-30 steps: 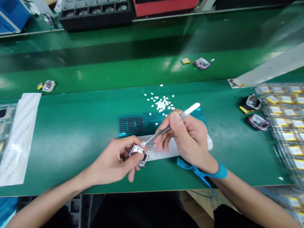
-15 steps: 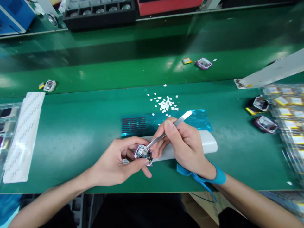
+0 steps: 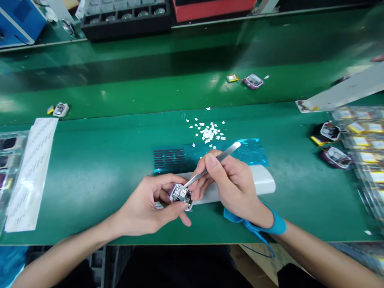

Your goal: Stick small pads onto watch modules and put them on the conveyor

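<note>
My left hand [image 3: 150, 204] holds a small purple-and-white device [image 3: 181, 195], its open side up with a circuit board showing. In my right hand [image 3: 229, 180] is a slim metal tool [image 3: 228, 152], its narrow end touching or just over the board and its wide flat end pointing up and right. A blue strap circles my right wrist. Under my hands lies a long white rounded object [image 3: 263, 180]. Behind it is a blue film sheet [image 3: 192, 156] with dark strips on its left part, and beyond that a scatter of small white stickers [image 3: 209, 133].
White paper sheets [image 3: 31, 172] and a clear tray [image 3: 13, 154] lie at the left. Two opened devices [image 3: 336, 157] sit at the right beside trays of batteries [image 3: 367, 156]. Further back are more opened devices [image 3: 253, 81] and a black tray [image 3: 126, 20].
The metal tool and my right hand have shifted slightly left and down. The devices at the back appear slightly shifted left. A bit of a person's hand now shows at the right edge.
</note>
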A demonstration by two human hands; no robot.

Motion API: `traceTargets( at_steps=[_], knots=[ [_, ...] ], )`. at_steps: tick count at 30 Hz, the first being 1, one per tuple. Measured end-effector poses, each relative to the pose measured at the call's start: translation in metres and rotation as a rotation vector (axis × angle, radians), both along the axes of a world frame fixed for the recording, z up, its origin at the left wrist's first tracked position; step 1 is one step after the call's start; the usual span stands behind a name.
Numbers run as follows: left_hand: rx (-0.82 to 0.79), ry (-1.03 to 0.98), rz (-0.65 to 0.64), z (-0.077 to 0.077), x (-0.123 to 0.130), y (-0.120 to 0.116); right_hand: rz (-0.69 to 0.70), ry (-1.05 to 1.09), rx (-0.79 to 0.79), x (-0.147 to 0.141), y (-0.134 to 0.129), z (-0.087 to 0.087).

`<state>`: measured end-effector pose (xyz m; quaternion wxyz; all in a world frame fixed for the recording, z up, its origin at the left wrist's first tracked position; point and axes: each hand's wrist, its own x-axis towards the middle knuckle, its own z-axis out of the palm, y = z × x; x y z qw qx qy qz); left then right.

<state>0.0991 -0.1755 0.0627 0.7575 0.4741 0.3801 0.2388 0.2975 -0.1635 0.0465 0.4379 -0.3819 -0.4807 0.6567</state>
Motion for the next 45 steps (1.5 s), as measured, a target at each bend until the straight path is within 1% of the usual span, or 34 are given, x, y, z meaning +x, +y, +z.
traceTargets(
  at_steps=[7,9,11,14,15,17,19,21,23,25,27,29,30,35,39,42,45],
  knots=[
    [0.012,-0.009,0.031,-0.002,-0.002,-0.001,-0.015,-0.039,0.077,-0.002,-0.001,0.0],
    [0.021,0.028,0.038,-0.003,-0.001,-0.001,-0.029,-0.08,0.142,-0.002,-0.004,-0.001],
    [0.023,0.066,0.045,-0.004,-0.001,0.0,-0.058,-0.159,0.281,0.0,-0.006,-0.003],
    [0.054,0.098,0.074,-0.006,-0.003,0.002,-0.173,-0.251,0.585,0.007,-0.008,-0.007],
    [0.085,0.107,0.097,-0.006,-0.004,0.004,-0.232,-0.275,0.65,0.01,-0.007,-0.007],
    [0.159,0.116,0.151,-0.006,-0.007,0.007,-0.341,-0.349,0.676,0.015,-0.003,-0.006],
    [0.22,0.107,0.173,-0.006,-0.009,0.011,-0.369,-0.477,0.624,0.017,0.002,-0.003],
    [0.275,0.104,0.142,-0.006,-0.011,0.014,-0.306,-0.615,0.582,0.018,0.007,0.0],
    [0.362,0.163,0.102,-0.007,-0.012,0.017,-0.214,-0.699,0.556,0.017,0.011,0.001],
    [0.515,0.299,0.095,-0.01,-0.012,0.019,-0.15,-0.71,0.524,0.017,0.014,-0.001],
    [0.704,0.434,0.098,-0.015,-0.011,0.021,-0.117,-0.689,0.507,0.017,0.015,-0.003],
    [0.853,0.496,0.09,-0.02,-0.01,0.022,-0.1,-0.697,0.513,0.018,0.017,-0.004],
    [0.895,0.505,0.079,-0.023,-0.01,0.023,-0.09,-0.71,0.519,0.019,0.018,-0.004],
    [1.004,0.596,0.026,-0.034,-0.01,0.024,-0.066,-0.759,0.576,0.02,0.022,-0.003],
    [1.058,0.653,-0.016,-0.037,-0.008,0.024,-0.088,-0.796,0.643,0.022,0.023,-0.009],
    [1.07,0.686,-0.044,-0.038,-0.007,0.026,-0.067,-0.808,0.746,0.023,0.021,-0.018],
    [1.084,0.709,-0.05,-0.039,-0.006,0.027,-0.026,-0.882,0.853,0.022,0.019,-0.022]
  ],
)
